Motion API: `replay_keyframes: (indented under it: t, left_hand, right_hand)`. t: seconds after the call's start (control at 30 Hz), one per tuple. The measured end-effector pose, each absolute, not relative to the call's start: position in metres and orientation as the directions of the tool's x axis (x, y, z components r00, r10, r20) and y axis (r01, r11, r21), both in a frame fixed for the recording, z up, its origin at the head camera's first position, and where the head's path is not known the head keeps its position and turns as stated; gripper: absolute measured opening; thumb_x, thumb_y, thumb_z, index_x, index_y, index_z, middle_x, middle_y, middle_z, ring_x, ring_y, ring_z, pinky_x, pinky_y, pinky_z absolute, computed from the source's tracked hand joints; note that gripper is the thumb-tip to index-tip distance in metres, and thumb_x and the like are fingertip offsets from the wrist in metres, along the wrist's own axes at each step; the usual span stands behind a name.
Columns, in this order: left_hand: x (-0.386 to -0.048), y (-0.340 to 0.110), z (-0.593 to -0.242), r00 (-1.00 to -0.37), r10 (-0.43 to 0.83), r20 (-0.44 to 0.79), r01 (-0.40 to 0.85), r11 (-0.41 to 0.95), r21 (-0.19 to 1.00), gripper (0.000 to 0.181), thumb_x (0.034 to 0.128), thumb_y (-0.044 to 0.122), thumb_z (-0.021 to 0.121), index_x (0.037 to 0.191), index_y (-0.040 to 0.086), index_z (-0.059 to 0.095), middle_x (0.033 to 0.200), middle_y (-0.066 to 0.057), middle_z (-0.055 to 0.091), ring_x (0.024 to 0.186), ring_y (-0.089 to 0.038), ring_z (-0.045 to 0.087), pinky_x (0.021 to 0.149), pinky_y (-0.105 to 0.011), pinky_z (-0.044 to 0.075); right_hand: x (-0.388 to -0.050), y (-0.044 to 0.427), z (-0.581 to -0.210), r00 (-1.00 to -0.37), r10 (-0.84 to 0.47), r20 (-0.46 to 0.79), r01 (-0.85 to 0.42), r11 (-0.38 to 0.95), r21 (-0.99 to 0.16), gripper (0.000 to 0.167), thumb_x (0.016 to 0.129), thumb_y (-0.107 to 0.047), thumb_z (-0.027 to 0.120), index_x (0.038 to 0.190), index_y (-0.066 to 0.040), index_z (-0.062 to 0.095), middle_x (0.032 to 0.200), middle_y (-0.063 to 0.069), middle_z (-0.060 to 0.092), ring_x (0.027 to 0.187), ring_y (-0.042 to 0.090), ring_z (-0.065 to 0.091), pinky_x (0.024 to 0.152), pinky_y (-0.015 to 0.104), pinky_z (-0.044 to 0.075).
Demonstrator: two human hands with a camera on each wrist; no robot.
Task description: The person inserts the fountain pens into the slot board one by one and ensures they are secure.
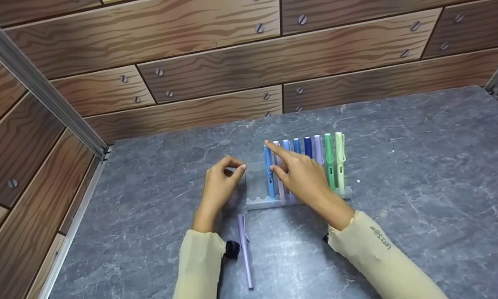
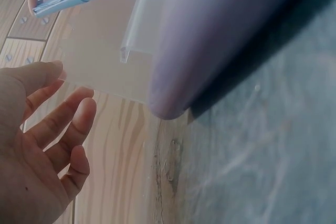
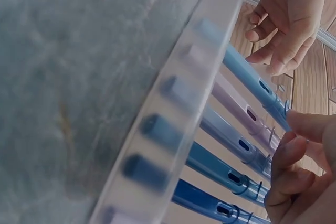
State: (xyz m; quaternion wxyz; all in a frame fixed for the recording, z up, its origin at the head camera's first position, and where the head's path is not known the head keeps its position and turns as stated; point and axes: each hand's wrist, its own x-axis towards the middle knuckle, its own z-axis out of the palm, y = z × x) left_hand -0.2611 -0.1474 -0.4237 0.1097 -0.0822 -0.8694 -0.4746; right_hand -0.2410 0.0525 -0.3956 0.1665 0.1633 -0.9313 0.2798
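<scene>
A clear pen stand (image 1: 298,202) on the table carries several capped pens in a row. My left hand (image 1: 222,182) is at the stand's left side; in the left wrist view, its thumb and index finger pinch the edge of the clear back panel (image 2: 102,51). My right hand (image 1: 302,174) reaches over the row, its index fingertip on the cap end of the leftmost blue pen (image 1: 268,174) and its thumb against that pen's side. A light purple pen (image 1: 245,253) lies on the table in front of the stand, beside the left wrist.
Right of the blue pen stand pink, blue, dark blue, purple, green and pale green pens (image 1: 340,162), partly hidden by the right hand. The grey marbled table (image 1: 419,187) meets a wood-patterned wall (image 1: 215,62) behind. A metal post (image 1: 45,83) rises at the left corner.
</scene>
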Motion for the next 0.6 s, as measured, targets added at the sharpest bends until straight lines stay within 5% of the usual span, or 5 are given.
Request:
replay_keyframes:
  t: [0.6]
  left_hand:
    - [-0.2612, -0.1475, -0.4235, -0.962, 0.045, 0.269, 0.251, 0.533, 0.808, 0.011, 0.0908, 0.017, 0.067, 0.093, 0.007, 0.069, 0.098, -0.011, 0.072, 0.075, -0.022, 0.065, 0.067, -0.028, 0.052]
  right_hand:
    - [-0.2353, 0.0587, -0.3973, -0.861, -0.262, 0.436, -0.464, 0.755, -0.463, 0.049, 0.090, -0.027, 0.068, 0.136, -0.016, 0.054, 0.067, 0.000, 0.063, 0.050, 0.007, 0.043, 0.044, 0.023, 0.035]
